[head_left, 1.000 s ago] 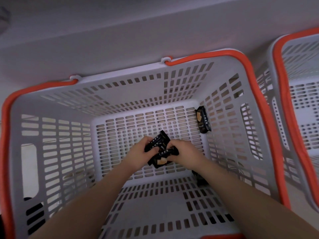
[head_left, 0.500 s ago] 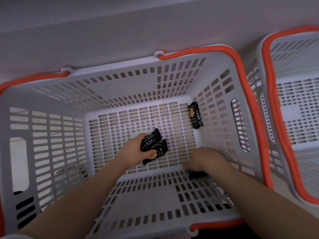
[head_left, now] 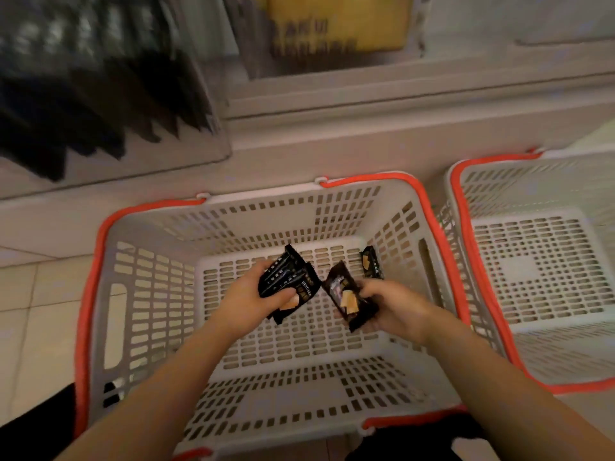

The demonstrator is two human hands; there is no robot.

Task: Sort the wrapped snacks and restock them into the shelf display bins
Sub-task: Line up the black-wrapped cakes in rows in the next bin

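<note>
Both hands work inside a grey, orange-rimmed shopping basket (head_left: 100, 294) on a tiled floor: the person's left hand (head_left: 253, 299) grips a fanned stack of black snack packets (head_left: 288, 282), thumb clamped across the top one, while the right hand (head_left: 391, 309) closes its fingers around a single black packet (head_left: 347, 299) printed with a biscuit picture, held just beside the stack but not touching it. One more black packet (head_left: 371, 266) leans against the basket's far right wall. A second basket (head_left: 466, 261) of the same kind stands just to the right. Above, shelf bins hold dark packets (head_left: 83, 94) on the left and a yellow box (head_left: 336, 21) in the middle, both blurred. Done well, the step would likely mean sliding the single packet squarely under the left thumb, then collecting the last one before rising to the matching dark bin.
</note>
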